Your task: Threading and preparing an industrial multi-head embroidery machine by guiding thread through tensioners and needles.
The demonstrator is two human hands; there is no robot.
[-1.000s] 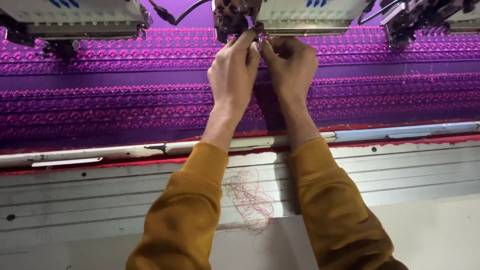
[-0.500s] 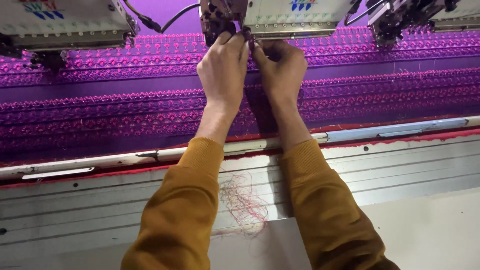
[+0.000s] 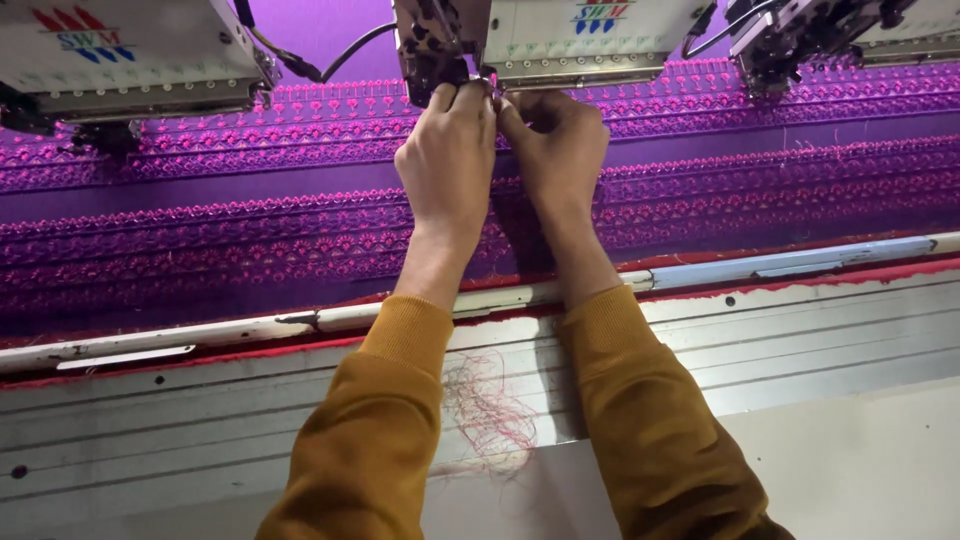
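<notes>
Both my hands reach up to the needle area of the middle embroidery head, a white box with dark metal parts at its left. My left hand has its fingers pinched together at the needle bars. My right hand is curled right beside it, fingertips touching the same spot. Whatever they pinch is too small to make out; it may be thread. Mustard-coloured sleeves cover both forearms. Under the hands lies purple fabric stitched with rows of pink patterns.
Another embroidery head stands at the far left and a third one at the far right. A white and red frame rail runs along the fabric's near edge. Loose red thread scraps lie on the grey machine bed.
The view has shifted slightly, so the hands and heads sit lower and more to the left in the picture. The hands stay together at the needle area.
</notes>
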